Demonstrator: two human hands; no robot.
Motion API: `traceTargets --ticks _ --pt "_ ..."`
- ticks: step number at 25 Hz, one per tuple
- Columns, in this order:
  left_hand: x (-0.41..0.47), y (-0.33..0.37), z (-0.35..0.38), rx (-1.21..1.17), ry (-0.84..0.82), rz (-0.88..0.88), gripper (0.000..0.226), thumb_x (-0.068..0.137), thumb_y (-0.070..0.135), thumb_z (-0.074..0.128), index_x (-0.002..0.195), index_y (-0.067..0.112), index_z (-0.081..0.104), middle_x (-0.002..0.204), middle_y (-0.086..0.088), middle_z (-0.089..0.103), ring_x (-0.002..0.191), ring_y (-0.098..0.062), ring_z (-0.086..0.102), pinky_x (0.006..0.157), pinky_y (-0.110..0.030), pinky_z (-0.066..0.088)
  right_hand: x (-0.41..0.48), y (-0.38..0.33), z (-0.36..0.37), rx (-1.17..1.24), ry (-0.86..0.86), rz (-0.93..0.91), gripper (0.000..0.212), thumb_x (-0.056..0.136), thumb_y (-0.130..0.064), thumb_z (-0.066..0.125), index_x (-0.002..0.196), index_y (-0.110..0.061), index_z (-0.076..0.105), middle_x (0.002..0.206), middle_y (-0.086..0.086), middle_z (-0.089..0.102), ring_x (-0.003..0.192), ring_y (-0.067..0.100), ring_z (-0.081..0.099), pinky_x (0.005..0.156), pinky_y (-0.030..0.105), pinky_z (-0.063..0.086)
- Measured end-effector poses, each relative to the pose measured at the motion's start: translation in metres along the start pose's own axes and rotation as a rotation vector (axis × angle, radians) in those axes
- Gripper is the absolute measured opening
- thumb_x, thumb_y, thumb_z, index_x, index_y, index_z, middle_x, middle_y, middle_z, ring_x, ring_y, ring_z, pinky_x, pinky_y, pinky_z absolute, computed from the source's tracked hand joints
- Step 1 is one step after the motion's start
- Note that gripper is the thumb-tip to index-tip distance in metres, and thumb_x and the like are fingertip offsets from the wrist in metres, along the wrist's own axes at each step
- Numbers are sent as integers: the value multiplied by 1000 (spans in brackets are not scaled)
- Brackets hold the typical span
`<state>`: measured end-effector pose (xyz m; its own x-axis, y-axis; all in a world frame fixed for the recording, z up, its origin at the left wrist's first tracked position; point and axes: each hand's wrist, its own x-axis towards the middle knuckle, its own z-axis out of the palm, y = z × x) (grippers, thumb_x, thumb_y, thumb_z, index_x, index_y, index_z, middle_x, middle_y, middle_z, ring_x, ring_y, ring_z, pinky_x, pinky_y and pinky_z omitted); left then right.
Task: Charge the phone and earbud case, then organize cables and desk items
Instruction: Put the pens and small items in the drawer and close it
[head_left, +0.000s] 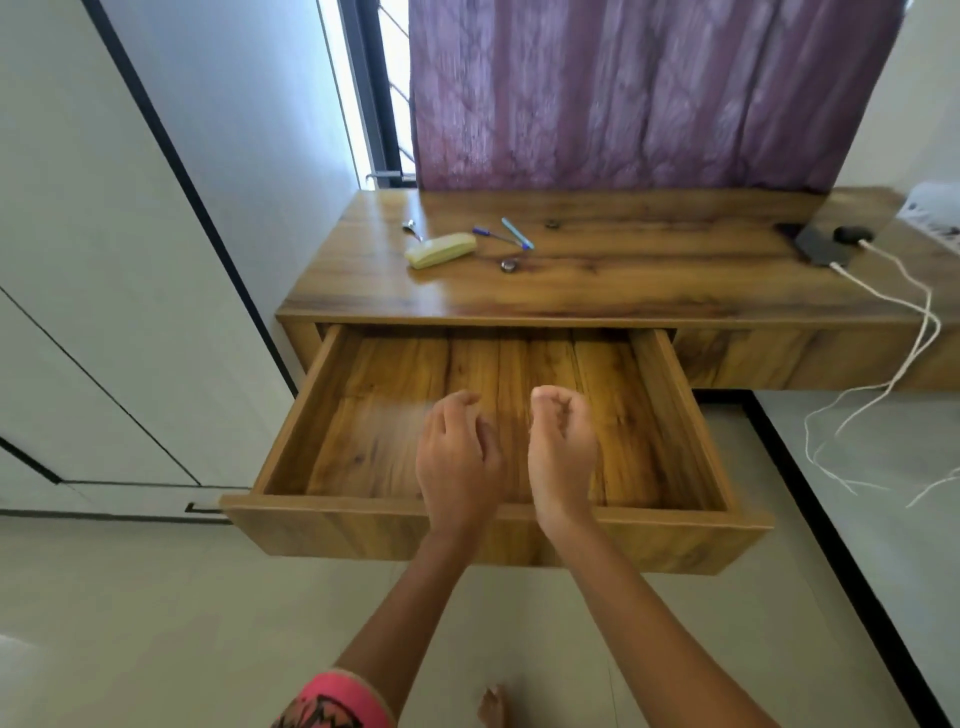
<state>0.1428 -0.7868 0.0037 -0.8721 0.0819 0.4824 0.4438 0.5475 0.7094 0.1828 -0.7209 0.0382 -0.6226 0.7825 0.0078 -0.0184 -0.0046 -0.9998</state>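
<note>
A wooden drawer (291, 452) stands pulled out from the desk (623, 280), with nothing inside it. My left hand (457, 457) and my right hand (561, 447) hover side by side over the drawer's front, fingers loosely curled, holding nothing. On the desk's right end lie a dark phone (821, 247) and a black earbud case (852, 234), each with a white cable (883, 291) plugged in; the cables hang off the front edge. On the left lie a yellow case (441, 250), two pens (506, 236), a spoon (412, 228) and a small metal ring (508, 265).
A purple curtain (649, 93) hangs behind the desk. White wardrobe doors (104, 312) stand to the left. A white paper item (935, 213) lies at the desk's far right. A bare foot (491, 704) shows on the pale floor below.
</note>
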Motion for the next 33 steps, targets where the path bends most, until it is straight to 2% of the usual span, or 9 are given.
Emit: traceTargets --ticks 6,11,13,16,18,24,27,30,33 --pt "113 7 16 79 37 112 23 88 12 54 111 12 54 106 -3 61 99 -17 56 83 -29 47 109 -28 32 -231 -26 -288 19 90 -30 53 103 -16 56 101 -1 60 96 13 55 86 36 48" --pt "202 -23 65 140 -46 86 29 87 11 55 116 13 51 117 -3 59 109 -20 54 89 -30 43 224 -23 79 -495 -81 -373 34 92 -30 51 121 -13 51 122 2 56 115 14 48 89 19 32" --pt "230 -39 83 153 -110 55 32 88 12 54 120 11 49 122 -6 56 115 -21 51 91 -29 43 261 -11 98 -608 -142 -373 37 93 -30 50 126 -14 48 129 2 52 120 15 46 89 19 30" --pt "284 -72 118 259 -254 45 47 87 14 55 131 6 40 134 -11 47 125 -26 42 99 -37 42 320 17 132 -754 -229 -310 46 94 -32 49 135 -14 39 145 3 38 133 17 34 102 28 32" --pt "318 -95 140 340 -344 34 58 87 19 55 138 4 31 145 -13 35 133 -29 32 108 -40 33 356 34 153 -839 -268 -268 53 94 -33 49 140 -13 33 152 4 27 139 18 25 109 32 27" --pt "377 -148 188 286 -415 -140 81 84 27 62 143 -1 14 150 -19 21 139 -33 18 114 -42 22 409 69 191 -970 -386 -152 61 95 -40 43 147 -19 19 157 3 7 144 20 5 114 38 16" --pt "397 -165 209 265 -449 -214 88 83 30 64 145 0 8 151 -17 19 140 -32 15 115 -41 19 426 79 198 -1019 -375 -136 52 97 -31 41 144 -14 27 156 5 13 144 20 10 114 35 17" --pt "403 -173 218 261 -398 -181 72 83 18 61 140 -1 23 137 -21 37 126 -35 32 107 -41 29 429 85 200 -1034 -322 -143 42 99 -18 37 139 -6 36 153 7 23 142 18 15 113 30 18" --pt "404 -175 223 212 -370 -204 67 81 14 64 137 -1 31 129 -22 39 118 -36 38 102 -38 31 428 90 201 -1045 -296 -194 40 98 -10 38 137 -2 37 150 8 30 141 17 19 112 28 19"
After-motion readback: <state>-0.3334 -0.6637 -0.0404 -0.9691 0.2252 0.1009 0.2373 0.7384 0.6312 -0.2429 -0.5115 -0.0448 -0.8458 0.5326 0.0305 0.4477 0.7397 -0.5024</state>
